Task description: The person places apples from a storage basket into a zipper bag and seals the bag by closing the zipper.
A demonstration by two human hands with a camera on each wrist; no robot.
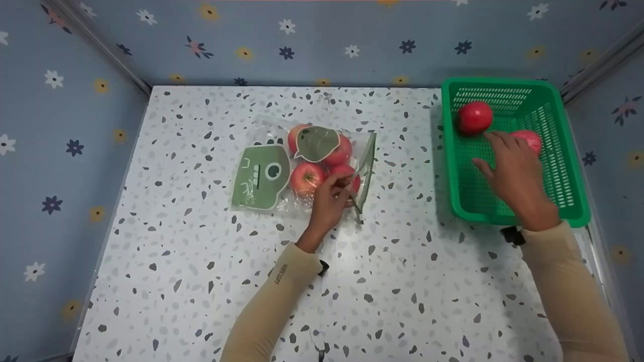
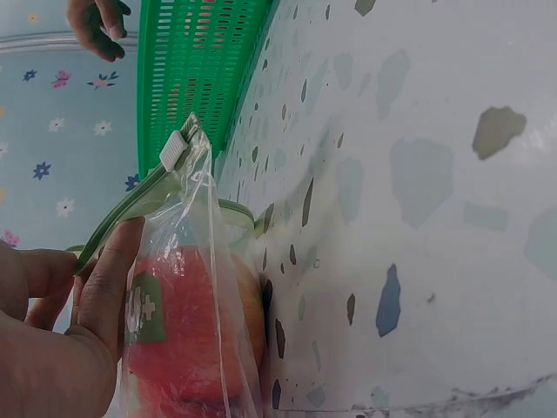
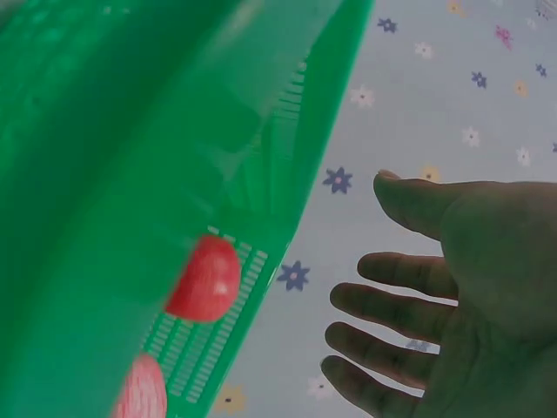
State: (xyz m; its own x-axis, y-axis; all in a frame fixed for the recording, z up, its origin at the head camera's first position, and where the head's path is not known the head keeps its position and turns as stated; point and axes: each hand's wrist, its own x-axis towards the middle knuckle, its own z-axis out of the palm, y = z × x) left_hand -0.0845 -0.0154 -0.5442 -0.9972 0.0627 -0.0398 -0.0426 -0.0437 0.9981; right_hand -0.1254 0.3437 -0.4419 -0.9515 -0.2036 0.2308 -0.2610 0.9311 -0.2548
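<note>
Left hand [image 1: 329,202]: the zip [image 1: 369,160] edge of the bag [image 1: 264,188] was pinched between thumb and fingers.
Right hand [image 1: 518,173]: nothing was grasped; the fingers were held straight and apart, over the basket [image 1: 503,81].
Bag: it was laid flat on the table [image 1: 201,281], left of the basket, with four apples [image 1: 308,178] seen inside.
Film [image 2: 198,205]: it was judged thin, limp and slick, easily crumpled under a light pinch.
Zip: it was judged the stiffest part, best taken by the strip near the slider [image 2: 174,151].
Weight: most was judged to be lent by the apples.
Apples: they were judged firm, smooth and easily bruised, best cupped round the middle.
Basket: two red fruits [image 1: 475,118] were contained.
</note>
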